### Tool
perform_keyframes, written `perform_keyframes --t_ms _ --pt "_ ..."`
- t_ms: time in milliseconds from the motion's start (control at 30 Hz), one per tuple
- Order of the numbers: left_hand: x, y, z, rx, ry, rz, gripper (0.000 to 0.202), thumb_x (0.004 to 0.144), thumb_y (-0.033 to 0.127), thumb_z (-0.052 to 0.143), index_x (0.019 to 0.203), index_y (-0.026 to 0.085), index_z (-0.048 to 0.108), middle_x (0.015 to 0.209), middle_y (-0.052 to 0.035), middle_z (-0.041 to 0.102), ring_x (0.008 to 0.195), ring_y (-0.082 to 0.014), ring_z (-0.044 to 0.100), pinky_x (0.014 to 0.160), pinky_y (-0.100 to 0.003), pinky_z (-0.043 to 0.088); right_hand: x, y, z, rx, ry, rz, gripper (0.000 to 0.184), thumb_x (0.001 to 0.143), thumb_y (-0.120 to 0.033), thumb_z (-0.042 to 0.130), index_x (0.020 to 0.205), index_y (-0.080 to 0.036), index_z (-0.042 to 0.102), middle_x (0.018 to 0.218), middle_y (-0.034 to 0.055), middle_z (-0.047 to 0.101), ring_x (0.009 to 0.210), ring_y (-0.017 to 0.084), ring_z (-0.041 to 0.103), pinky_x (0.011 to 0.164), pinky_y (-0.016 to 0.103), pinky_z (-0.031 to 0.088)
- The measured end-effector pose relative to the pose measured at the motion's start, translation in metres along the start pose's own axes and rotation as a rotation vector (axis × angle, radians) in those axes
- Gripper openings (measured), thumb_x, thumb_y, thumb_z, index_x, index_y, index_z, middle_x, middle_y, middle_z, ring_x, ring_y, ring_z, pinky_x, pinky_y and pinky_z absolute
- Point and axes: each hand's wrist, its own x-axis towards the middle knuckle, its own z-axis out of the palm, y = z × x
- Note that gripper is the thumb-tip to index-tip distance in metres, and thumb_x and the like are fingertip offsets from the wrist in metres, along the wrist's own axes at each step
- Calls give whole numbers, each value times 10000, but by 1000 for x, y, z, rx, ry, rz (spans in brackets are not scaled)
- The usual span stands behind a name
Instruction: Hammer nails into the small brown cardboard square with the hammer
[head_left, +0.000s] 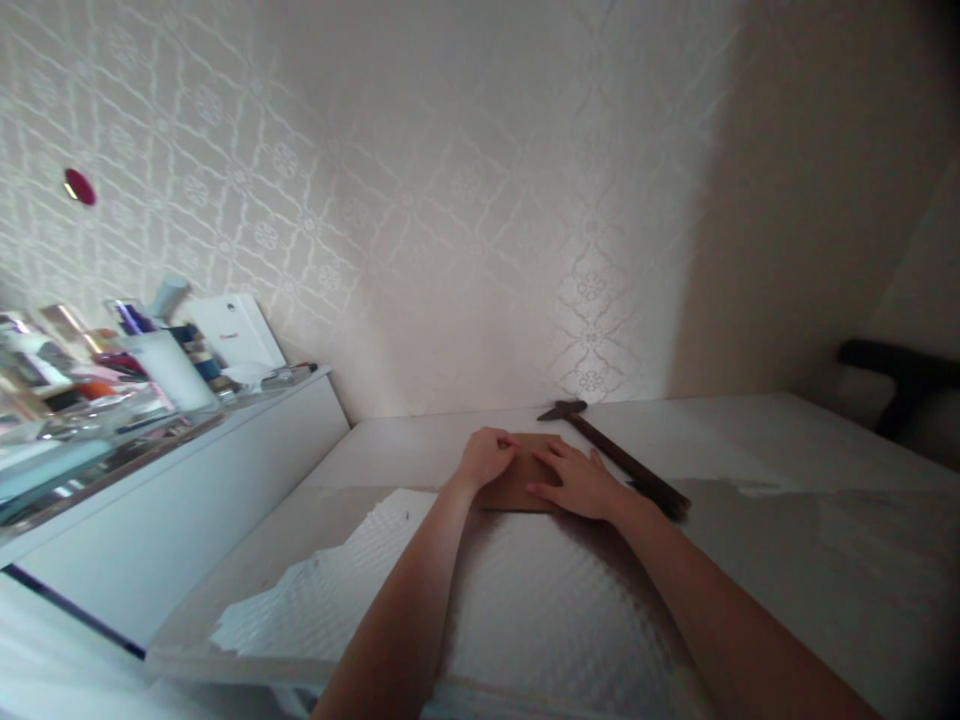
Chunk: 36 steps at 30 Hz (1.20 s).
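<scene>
A flat brown piece, like cardboard or thin board [516,492], lies on the table in front of me. My left hand [486,458] is at its left side, thumb and fingers drawn together in a pinch over it. Whatever the pinch may hold is too small to make out. Across the right part of the board rests my right hand [581,482], fingers spread and pointing left. Just beyond that hand a hammer [622,456] lies diagonally, its head towards the wall and its handle end near my right wrist.
White quilted-looking sheeting [330,580] covers the near part of the table [810,560]. At left, a white cabinet [202,500] carries bottles, a white cup [171,370] and a white box [236,330]. A patterned wall [465,250] stands behind; a black armrest-like shape [900,365] is at right.
</scene>
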Motion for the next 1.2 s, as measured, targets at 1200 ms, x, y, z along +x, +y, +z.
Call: perform_keyframes --t_ms 1200 --pt "-10 26 -8 190 71 -3 245 830 177 470 975 183 669 1006 -54 678 957 -182 600 873 -260 437 1 6 -4 -110 218 36 449 899 -367 386 1276 -150 501 1292 142 489 1169 280 434 959 421 344"
